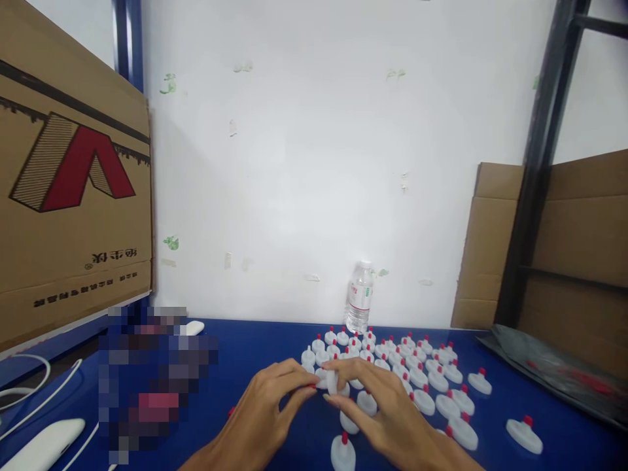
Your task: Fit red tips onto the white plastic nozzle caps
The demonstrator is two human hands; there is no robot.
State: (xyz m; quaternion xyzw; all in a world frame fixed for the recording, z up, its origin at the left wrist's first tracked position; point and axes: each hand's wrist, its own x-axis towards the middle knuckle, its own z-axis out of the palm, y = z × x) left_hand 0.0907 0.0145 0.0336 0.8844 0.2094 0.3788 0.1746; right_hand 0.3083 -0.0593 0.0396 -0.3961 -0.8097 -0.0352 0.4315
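My left hand (275, 399) is closed, with thumb and forefinger pinching a small red cap (313, 386) that is mostly hidden by the fingertips. Facing it, my right hand (380, 402) pinches a small white plastic bottle (332, 381), turned nearly edge-on. The two sets of fingertips almost meet above the blue table. Around and behind my hands lie several more flat, round white bottles, most tipped with red caps, such as one bottle (343, 453) in front. One bottle (308, 357) at the group's left edge shows a white tip without red.
A clear water bottle (358, 297) stands against the white wall. A printed cardboard box (73, 170) rises at left, above white cables and a white device (46, 445). Part of the left table is pixelated. A grey plastic bag (554, 366) lies at right on the blue table (265, 340).
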